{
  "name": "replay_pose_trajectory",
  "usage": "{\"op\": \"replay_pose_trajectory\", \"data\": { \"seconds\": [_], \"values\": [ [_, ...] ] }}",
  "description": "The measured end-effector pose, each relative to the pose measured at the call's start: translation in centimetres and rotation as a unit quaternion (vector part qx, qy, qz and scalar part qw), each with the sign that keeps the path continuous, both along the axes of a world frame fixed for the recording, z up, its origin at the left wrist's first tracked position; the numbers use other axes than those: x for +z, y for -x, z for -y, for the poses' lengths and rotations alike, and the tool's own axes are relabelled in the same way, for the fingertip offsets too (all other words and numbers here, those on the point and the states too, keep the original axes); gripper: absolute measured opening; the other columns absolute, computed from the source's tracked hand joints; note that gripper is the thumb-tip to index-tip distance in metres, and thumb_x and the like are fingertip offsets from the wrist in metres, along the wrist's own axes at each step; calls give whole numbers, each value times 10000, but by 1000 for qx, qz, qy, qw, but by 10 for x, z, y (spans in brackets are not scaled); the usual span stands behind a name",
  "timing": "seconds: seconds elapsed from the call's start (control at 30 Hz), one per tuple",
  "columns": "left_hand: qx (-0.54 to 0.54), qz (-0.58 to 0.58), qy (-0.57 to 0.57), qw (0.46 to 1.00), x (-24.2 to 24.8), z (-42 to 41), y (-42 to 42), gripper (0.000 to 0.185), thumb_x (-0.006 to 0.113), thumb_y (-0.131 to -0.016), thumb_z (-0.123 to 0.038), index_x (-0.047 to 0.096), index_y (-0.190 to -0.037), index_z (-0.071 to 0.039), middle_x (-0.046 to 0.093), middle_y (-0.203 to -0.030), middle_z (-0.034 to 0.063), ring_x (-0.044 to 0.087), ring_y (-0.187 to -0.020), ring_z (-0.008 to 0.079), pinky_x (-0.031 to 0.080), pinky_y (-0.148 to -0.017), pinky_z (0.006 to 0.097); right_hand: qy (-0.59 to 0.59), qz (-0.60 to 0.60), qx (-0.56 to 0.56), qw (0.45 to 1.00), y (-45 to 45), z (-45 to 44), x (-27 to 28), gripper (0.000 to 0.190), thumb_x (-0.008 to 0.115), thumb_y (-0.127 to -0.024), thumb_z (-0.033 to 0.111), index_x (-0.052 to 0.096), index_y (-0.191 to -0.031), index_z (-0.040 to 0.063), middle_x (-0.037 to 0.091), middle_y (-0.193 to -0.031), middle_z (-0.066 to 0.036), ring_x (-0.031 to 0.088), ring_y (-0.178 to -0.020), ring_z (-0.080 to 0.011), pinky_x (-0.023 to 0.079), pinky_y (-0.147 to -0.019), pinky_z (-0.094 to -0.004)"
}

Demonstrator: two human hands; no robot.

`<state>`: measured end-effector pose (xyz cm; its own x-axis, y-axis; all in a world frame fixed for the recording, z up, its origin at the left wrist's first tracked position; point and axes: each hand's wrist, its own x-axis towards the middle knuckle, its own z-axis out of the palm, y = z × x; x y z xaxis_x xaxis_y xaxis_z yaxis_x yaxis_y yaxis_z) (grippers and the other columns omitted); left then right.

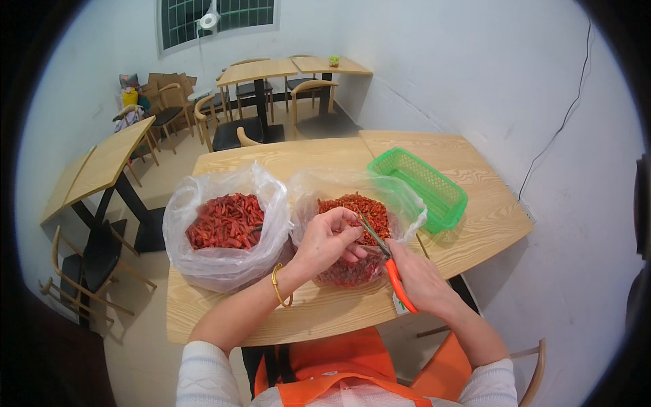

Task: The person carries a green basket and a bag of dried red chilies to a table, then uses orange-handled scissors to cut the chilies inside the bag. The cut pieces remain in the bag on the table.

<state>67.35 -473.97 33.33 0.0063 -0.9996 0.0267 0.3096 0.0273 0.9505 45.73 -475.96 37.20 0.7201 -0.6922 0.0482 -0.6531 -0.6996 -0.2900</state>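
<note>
My right hand (pixel 419 277) grips a pair of scissors by their orange handles (pixel 399 287). The metal blades (pixel 374 231) point up and left, close to the fingertips of my left hand (pixel 328 241). My left fingers are curled towards the thumb; whether a small piece sits between them cannot be made out. Both hands are above a clear plastic bag (pixel 305 196) holding cut dried red chilies (pixel 374 208). To its left stands another open plastic bag (pixel 224 267), filled with whole dried red chilies (pixel 224 221).
A green plastic basket (pixel 437 203) sits at the right of the wooden table (pixel 285 325), near the white wall (pixel 457 66). A small card (pixel 401 304) lies partly under my right hand. Other tables (pixel 254 71) and chairs (pixel 236 135) stand beyond and to the left.
</note>
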Motion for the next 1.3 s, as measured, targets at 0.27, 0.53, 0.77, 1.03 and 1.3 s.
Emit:
{"op": "replay_pose_trajectory", "data": {
  "seconds": [0.27,0.53,0.77,1.03,1.3],
  "values": [
    [-25,43,19,999,2,-5,3,170,580,-959,-53,558,-1112,17,659,-929,107,708,-722,186,588,-579,264,36,7,-1,999,-6,-8,3,483,541,-883,61,352,-1316,-39,558,-1138,-274,588,-979,-448,480,-788,-499],
    [-7,22,16,1000,-4,-3,2,101,575,-953,-39,579,-1030,26,682,-912,107,708,-723,165,583,-581,259,23,16,-8,1000,-14,-8,-5,216,531,-900,82,425,-1054,-27,587,-963,-285,611,-816,-476,486,-670,-549],
    [-15,-17,-10,1000,-14,5,-6,133,599,-949,-59,578,-1048,28,668,-926,113,711,-735,189,599,-617,276,8,14,18,1000,-11,8,-16,233,567,-880,85,444,-1041,-30,601,-891,-283,611,-756,-474,484,-648,-550],
    [-9,-8,12,1000,-13,5,-10,152,587,-961,-57,571,-1085,29,671,-942,114,712,-765,200,611,-648,286,86,-5,25,996,-9,-1,-6,457,598,-870,94,410,-1262,-46,573,-1077,-265,613,-913,-427,509,-729,-495],
    [-14,-1,36,999,-6,-3,-3,85,558,-962,-21,599,-996,46,676,-901,112,712,-779,178,603,-657,274,63,-5,-1,998,-18,-8,-1,344,547,-919,138,417,-1187,-33,580,-1017,-271,619,-905,-436,510,-717,-510]
  ]
}}
